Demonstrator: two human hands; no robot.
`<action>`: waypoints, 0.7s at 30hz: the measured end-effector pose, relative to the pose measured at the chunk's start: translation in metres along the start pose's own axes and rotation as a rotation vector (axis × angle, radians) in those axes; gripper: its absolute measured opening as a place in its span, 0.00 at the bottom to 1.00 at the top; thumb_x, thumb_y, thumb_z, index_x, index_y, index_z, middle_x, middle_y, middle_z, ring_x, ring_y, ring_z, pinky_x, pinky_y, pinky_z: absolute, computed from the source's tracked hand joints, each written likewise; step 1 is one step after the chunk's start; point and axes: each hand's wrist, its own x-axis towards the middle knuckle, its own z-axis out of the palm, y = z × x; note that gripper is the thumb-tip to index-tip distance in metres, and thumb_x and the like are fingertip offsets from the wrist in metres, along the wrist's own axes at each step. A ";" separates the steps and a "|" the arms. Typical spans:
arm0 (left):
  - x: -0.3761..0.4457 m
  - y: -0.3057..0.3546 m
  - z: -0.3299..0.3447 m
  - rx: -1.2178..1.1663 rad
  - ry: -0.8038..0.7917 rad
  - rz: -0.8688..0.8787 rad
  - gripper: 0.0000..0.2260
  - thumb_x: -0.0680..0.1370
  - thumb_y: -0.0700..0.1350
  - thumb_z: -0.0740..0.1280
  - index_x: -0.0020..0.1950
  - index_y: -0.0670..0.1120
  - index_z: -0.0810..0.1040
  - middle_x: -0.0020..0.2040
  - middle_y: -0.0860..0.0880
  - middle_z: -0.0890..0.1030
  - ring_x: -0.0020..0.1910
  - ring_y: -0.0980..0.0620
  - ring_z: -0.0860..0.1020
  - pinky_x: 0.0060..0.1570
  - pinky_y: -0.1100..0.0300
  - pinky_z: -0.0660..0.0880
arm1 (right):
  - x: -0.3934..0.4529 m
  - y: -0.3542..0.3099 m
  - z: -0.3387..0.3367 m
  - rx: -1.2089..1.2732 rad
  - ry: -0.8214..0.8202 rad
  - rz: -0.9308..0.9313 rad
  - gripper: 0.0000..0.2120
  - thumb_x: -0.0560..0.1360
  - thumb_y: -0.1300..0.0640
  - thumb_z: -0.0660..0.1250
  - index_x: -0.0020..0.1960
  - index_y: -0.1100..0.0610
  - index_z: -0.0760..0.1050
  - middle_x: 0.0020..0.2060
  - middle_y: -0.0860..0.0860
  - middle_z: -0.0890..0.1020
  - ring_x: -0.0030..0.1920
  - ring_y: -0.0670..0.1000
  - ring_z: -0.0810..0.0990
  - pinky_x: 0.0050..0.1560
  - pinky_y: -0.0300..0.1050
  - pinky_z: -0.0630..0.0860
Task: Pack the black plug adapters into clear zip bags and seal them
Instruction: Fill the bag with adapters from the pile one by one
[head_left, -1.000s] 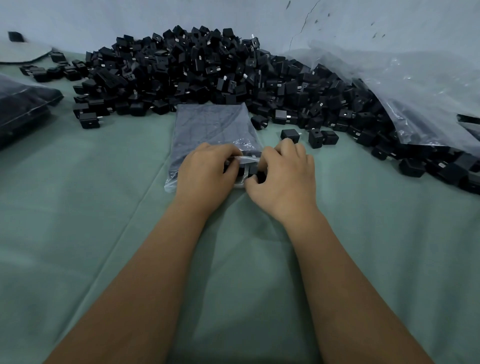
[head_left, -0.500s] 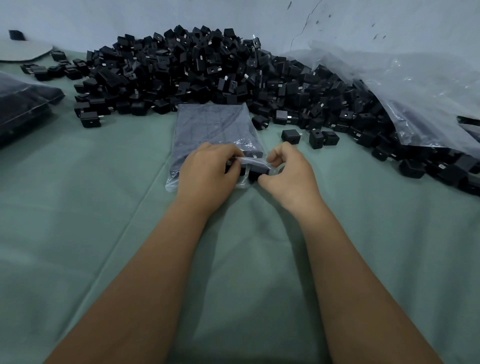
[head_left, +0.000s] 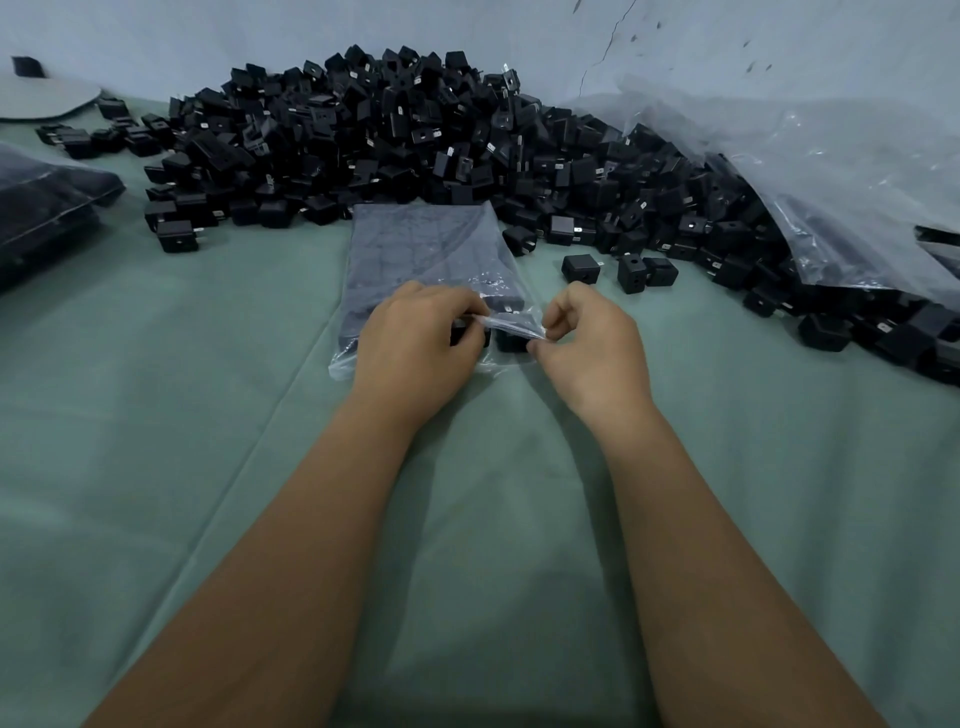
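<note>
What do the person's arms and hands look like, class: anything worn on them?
Both forearms are bare up to the frame's edge, with no sleeves showing. The left hand and right hand wear no gloves, and no rings, watch or bands are visible.

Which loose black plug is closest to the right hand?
The lone adapter just beyond the right hand; the pair to its right lies farther off.
</note>
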 end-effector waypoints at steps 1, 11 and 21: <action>0.000 0.000 0.000 -0.001 -0.005 0.006 0.06 0.76 0.44 0.68 0.49 0.49 0.83 0.41 0.56 0.80 0.46 0.50 0.74 0.43 0.56 0.70 | 0.000 0.000 0.001 -0.016 0.002 0.000 0.13 0.69 0.60 0.72 0.38 0.47 0.69 0.34 0.43 0.76 0.35 0.43 0.75 0.36 0.43 0.75; -0.001 0.001 -0.001 0.044 -0.040 0.074 0.04 0.75 0.42 0.70 0.46 0.47 0.84 0.42 0.52 0.82 0.44 0.48 0.74 0.41 0.56 0.68 | 0.004 0.002 0.005 -0.131 0.004 0.023 0.07 0.72 0.49 0.70 0.44 0.47 0.73 0.34 0.44 0.74 0.36 0.46 0.75 0.30 0.40 0.65; -0.008 0.016 0.002 0.061 -0.017 0.201 0.05 0.76 0.42 0.69 0.44 0.45 0.85 0.38 0.48 0.82 0.40 0.44 0.76 0.38 0.51 0.74 | 0.007 0.013 -0.013 -0.037 -0.127 0.024 0.06 0.68 0.54 0.70 0.38 0.49 0.72 0.29 0.45 0.73 0.28 0.46 0.71 0.30 0.42 0.66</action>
